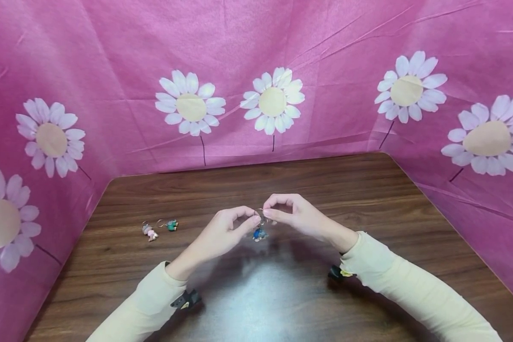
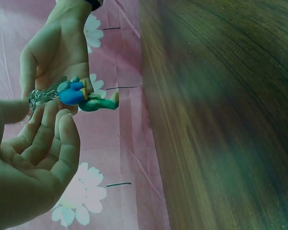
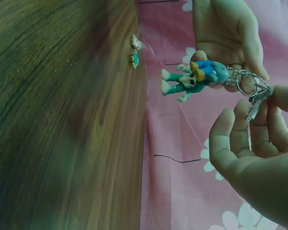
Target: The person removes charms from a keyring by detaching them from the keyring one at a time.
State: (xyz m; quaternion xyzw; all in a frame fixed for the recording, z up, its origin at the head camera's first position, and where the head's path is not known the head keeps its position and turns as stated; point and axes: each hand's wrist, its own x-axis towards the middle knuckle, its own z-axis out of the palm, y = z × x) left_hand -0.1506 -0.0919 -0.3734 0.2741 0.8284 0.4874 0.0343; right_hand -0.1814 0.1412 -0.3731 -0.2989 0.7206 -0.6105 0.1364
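Left grip [image 1: 228,231] and right grip [image 1: 302,217] pinched silvery metal rings [image 3: 260,98] above blue and green plastic-looking figurines [image 3: 206,71]; light, steady pressure seemed best.

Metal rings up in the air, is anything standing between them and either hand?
Nothing visible does: the left hand and right hand pinch the metal rings, with the blue figure hanging below. The pale keychain and green keychain lie to the left on the table.

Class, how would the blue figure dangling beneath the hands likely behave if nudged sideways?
The blue figure would probably swing, since it hangs below metal rings. Its smooth, moulded-looking body suggests it would be stiff. It might also knock the green figure hanging close beside it.
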